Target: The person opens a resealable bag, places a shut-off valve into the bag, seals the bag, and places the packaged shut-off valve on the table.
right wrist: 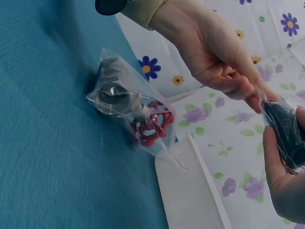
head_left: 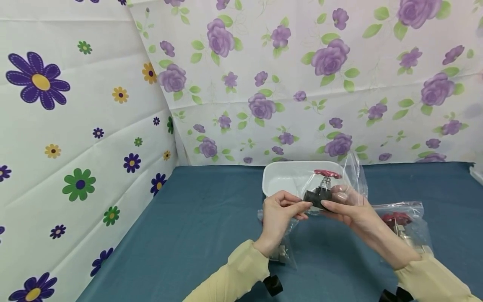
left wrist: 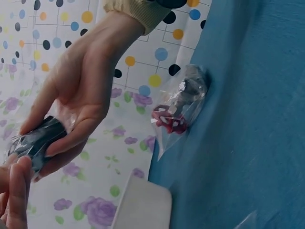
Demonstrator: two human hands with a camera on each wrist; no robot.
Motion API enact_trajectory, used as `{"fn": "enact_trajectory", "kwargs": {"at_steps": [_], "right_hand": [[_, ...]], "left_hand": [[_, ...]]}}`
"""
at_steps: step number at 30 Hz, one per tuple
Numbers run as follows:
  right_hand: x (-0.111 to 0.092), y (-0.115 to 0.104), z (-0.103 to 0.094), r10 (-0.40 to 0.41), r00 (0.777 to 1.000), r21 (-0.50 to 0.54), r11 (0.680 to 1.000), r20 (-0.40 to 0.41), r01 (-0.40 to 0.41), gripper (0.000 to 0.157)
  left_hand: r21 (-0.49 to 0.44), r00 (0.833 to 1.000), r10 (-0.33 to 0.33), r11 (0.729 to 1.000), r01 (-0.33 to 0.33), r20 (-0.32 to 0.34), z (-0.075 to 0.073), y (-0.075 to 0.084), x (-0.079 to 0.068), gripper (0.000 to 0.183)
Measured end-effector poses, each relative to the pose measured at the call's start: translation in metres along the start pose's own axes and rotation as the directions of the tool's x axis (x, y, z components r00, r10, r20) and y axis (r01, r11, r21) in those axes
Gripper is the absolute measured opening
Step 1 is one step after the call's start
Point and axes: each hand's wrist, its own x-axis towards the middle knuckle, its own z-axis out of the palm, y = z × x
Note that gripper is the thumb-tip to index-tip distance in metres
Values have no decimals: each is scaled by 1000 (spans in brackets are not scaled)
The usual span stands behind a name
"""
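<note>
Above the front of the white tray (head_left: 281, 178), both hands hold up a valve (head_left: 318, 195) with a dark body and red handwheel, inside a clear zip bag (head_left: 356, 174). The right hand (head_left: 351, 207) grips the valve's body through the plastic, thumb on the near side. At the body's left end, the left hand (head_left: 281, 214) pinches the bag's film between thumb and fingers. In the right wrist view, the left hand (right wrist: 219, 57) has its fingertips at the bag's edge beside the dark body (right wrist: 286, 129). The handwheel is outside both wrist views.
Another bagged valve with a red handwheel (head_left: 396, 219) lies on the blue cloth (head_left: 211, 226) at the right. A third bagged valve (right wrist: 116, 100) lies below the left forearm, partly hidden in the head view. Patterned sheets (head_left: 234, 84) stand behind and at the sides.
</note>
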Motion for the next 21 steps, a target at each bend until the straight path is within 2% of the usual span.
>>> {"fn": "enact_trajectory", "kwargs": {"at_steps": [4,9,15,18,21], "right_hand": [[1,4,3,-16,1000,32,999,-8,16,20],[1,8,9,-2,998,49,999,-69,6,19],[0,9,22,11,985,-98,995,-175,-28,28],[0,11,26,2,983,-162,986,-185,-33,33],[1,11,27,-3,985,-157,987,-173,-24,29]], "left_hand": [[-7,999,20,1000,-20,-45,5,2,-5,15],[-92,997,42,995,-49,-70,8,-16,-4,16],[-111,999,-32,993,28,-36,12,-30,-6,12],[-101,997,-67,993,63,-31,13,-31,-7,11],[-77,995,-101,992,100,-11,14,-29,-7,11]]}}
